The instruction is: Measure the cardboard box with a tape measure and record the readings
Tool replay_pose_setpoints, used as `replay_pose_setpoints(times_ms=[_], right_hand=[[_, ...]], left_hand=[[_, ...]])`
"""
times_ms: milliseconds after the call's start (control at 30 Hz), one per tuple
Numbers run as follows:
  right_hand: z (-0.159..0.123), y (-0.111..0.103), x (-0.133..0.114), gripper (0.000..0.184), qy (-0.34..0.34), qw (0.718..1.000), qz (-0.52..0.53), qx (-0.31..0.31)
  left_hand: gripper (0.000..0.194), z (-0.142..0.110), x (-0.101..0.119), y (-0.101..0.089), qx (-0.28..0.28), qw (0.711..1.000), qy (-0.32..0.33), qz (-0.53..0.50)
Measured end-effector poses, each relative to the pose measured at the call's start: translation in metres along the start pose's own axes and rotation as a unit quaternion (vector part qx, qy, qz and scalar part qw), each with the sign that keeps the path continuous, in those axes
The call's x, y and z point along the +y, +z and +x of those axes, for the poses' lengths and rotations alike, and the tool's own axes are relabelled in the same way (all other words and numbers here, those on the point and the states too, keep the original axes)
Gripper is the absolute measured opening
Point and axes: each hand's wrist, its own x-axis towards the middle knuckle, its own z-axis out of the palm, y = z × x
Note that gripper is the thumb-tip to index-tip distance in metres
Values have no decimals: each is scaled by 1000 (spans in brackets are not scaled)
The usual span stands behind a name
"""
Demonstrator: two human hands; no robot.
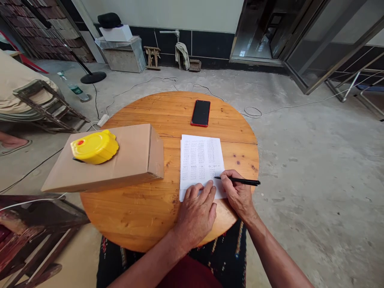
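My right hand (237,193) grips a black pen (244,181), its tip at the lower right part of a white sheet of paper (201,154). Rows and columns of small handwriting cover the sheet, too small to read. Flat on the paper's bottom edge rest the fingers of my left hand (198,214), stretched out and holding nothing. At least one more sheet shows under the top one. Beyond the paper lies a phone (201,113) with a dark screen and a red case.
On the round wooden table (135,224), a cardboard box (132,154) overhangs the left edge, a yellow tape measure (95,147) on top. A seated person (21,84), a wooden stool (48,104) and a plastic bottle (73,87) are at the left. Cables (141,84) cross the concrete floor.
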Motion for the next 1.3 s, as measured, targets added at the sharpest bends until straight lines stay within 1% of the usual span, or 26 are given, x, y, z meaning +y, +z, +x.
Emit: replay_pose_setpoints(times_ms=[533, 1133, 1300], right_hand=[[1, 1, 2, 19, 2, 1000, -6, -10], [3, 2, -1, 20, -9, 1000, -19, -15], [2, 3, -1, 19, -12, 1000, -24, -4]], left_hand=[[42, -1, 0, 0, -13, 1000, -8, -10], [41, 0, 0, -1, -9, 1000, -12, -18], [41, 0, 0, -1, -8, 1000, -11, -18]])
